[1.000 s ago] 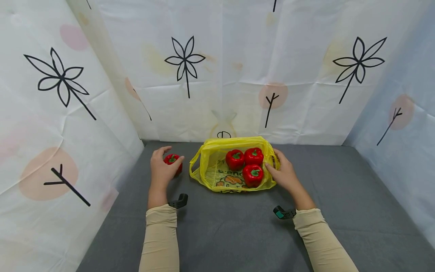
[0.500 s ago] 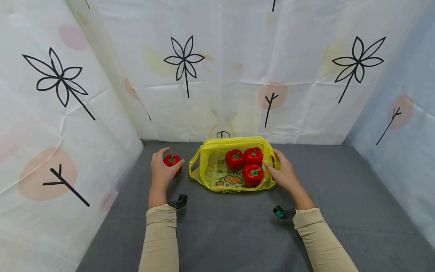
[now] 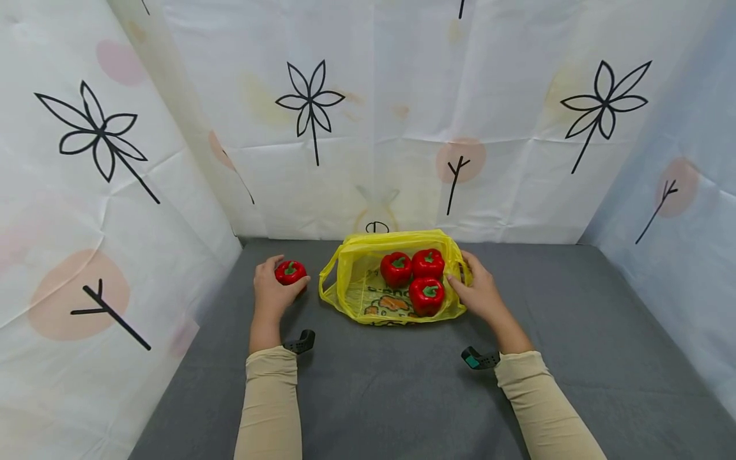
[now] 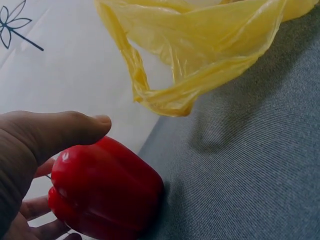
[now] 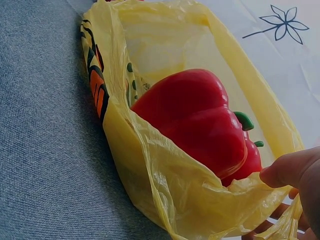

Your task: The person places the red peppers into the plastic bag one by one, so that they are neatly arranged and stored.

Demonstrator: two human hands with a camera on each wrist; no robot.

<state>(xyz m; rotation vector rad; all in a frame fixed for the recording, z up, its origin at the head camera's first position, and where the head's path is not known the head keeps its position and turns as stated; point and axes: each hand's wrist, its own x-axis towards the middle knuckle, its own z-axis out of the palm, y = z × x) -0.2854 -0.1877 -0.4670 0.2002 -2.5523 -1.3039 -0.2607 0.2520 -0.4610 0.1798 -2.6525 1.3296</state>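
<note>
A red bell pepper with a green stem sits on the grey table, left of the yellow plastic bag. My left hand holds this pepper from the left, thumb on the near side and fingers round the far side; the left wrist view shows the thumb along its side. My right hand grips the right end of the bag, thumb at the rim and fingers outside. Inside the bag's right half lie three more red peppers. The right wrist view shows one large pepper partly hiding another behind it.
Grey cloth covers the table. White fabric walls with black flower and twig drawings stand at the back and both sides. The bag's left handle loop sticks out toward the left hand.
My left hand has lowered slightly, and its fingers have drawn in round the pepper, leaving more of its top in view. The right hand and the bag stay in place.
</note>
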